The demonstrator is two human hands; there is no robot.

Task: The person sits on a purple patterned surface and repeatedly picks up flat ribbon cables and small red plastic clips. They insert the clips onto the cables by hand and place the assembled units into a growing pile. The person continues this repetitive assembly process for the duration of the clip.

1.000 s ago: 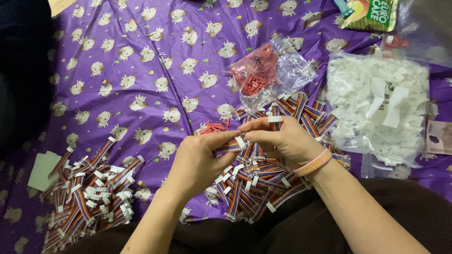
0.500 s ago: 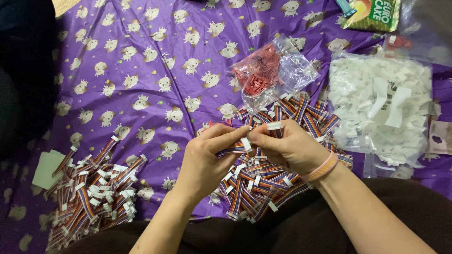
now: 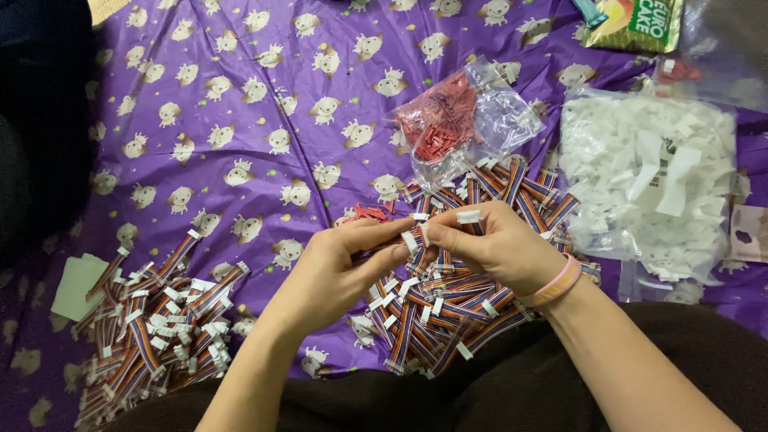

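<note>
My left hand (image 3: 340, 268) and my right hand (image 3: 496, 244) meet above a heap of short rainbow ribbon cables (image 3: 456, 300) with white connectors. Together they pinch one ribbon cable (image 3: 412, 240) by its white plug end, the left fingers at one side and the right fingers at the other. A second white connector (image 3: 469, 216) sticks up from my right fingers. My right wrist wears a pink band (image 3: 558, 284). Small red parts (image 3: 370, 213) lie just beyond my left fingers.
A second heap of ribbon cables (image 3: 156, 320) lies at lower left beside a pale card (image 3: 76, 286). A clear bag of red parts (image 3: 448, 120) and a clear bag of white parts (image 3: 652, 180) lie beyond. A green snack packet (image 3: 636, 20) sits top right. Purple patterned cloth (image 3: 240, 96) covers everything.
Both hands stay together over the heap with only small finger movements on the cable's end. The view has shifted slightly.
</note>
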